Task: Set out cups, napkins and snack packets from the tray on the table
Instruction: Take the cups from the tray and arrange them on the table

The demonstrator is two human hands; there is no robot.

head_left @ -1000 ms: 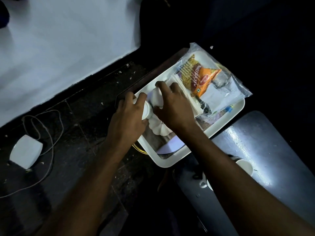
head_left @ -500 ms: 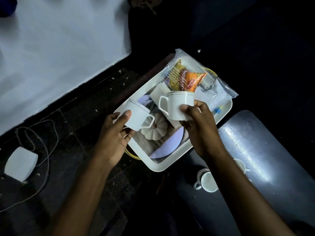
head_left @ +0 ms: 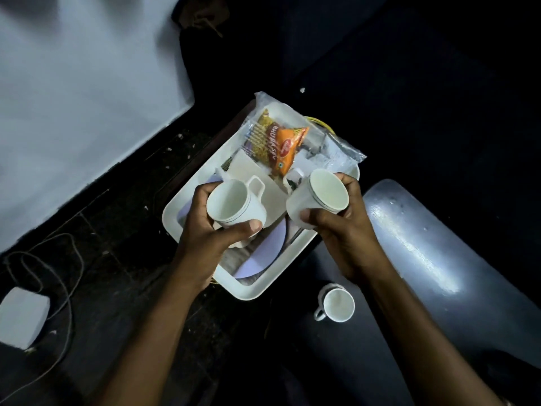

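My left hand (head_left: pixel 205 235) grips a white cup (head_left: pixel 231 203) above the white tray (head_left: pixel 178 206), its mouth turned up toward me. A second white cup (head_left: pixel 317 197) is held in my right hand (head_left: pixel 339 230) over the tray's right side, tilted. On the tray lie an orange snack packet (head_left: pixel 275 145) inside a clear plastic bag (head_left: pixel 330 150), a folded white napkin (head_left: pixel 248 168) and a pale purple plate (head_left: pixel 263 256). A third white cup (head_left: pixel 336 305) stands on the dark table (head_left: pixel 439 259), lower right.
A white wall (head_left: pixel 73 98) fills the upper left. A white box (head_left: pixel 22 320) with a looping cable (head_left: pixel 58 273) lies on the dark floor at left. The tray rests on a dark surface beside the table.
Both hands have lifted the two cups out of the tray and turned their mouths upward toward me. The right cup has moved right, toward the table.
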